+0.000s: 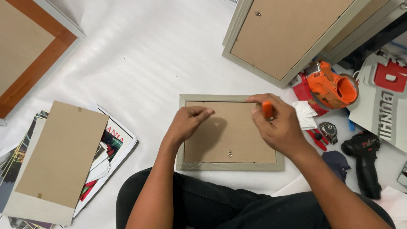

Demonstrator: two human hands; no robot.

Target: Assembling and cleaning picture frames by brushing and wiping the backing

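Observation:
A small grey picture frame (pixel 231 166) lies face down in front of me, its brown backing board (pixel 232 134) up with a small metal hanger near the lower middle. My left hand (pixel 187 123) rests on the frame's left side, fingers curled against the backing. Over the frame's upper right edge, my right hand (pixel 278 124) grips a small orange-handled tool (pixel 268 109); its tip is hidden by my fingers.
Two larger frames lean at the back right (pixel 280 35) and far left (pixel 18 51). A cardboard sheet (pixel 59 158) lies on a stack of prints at the left. An orange tool (pixel 330 85), a wristwatch (pixel 328 130) and a black drill (pixel 364 156) sit to the right.

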